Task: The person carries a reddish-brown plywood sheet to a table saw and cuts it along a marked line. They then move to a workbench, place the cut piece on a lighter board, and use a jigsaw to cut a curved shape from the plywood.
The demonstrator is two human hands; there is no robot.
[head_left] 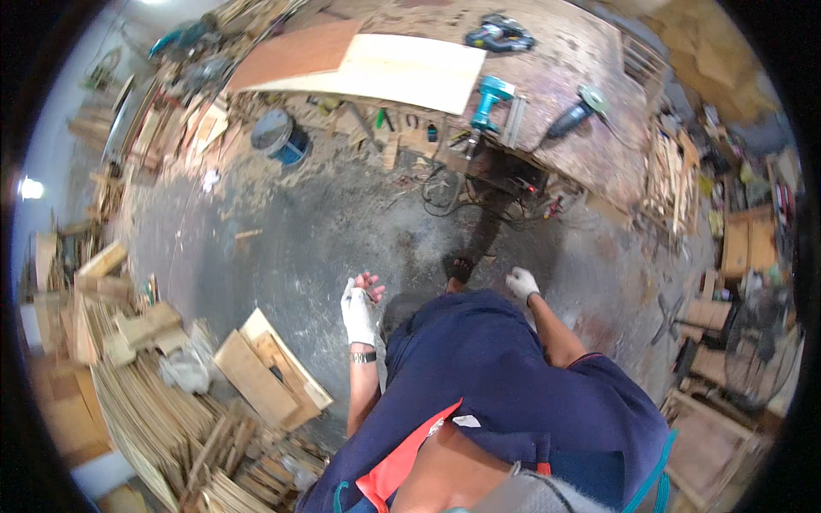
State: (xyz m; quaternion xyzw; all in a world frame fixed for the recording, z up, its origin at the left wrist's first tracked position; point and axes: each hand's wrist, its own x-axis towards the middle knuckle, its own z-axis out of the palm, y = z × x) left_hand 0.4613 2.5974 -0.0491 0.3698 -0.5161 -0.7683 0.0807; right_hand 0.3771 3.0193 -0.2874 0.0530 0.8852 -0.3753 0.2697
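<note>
My left hand [358, 311] hangs over the grey floor in a white glove that leaves the fingertips bare, with a dark watch [363, 357] at the wrist. Its fingers are slightly curled and apart, and nothing shows in them. To the right, my right hand [521, 283], also in a white glove, is closed loosely, with nothing seen sticking out of it. Both hands are away from the workbench [590, 162]. On that bench lie a teal nail gun [491, 101], an angle grinder [573, 118] and a dark power tool [499, 36].
A pale board [402, 68] and a brown board [299, 56] lie across the bench. A blue bucket [280, 138] stands at its left. Loose cables [445, 192] trail below the bench. Stacked wood strips [141, 410] and leaning boards [265, 376] fill the lower left; a fan [757, 355] stands right.
</note>
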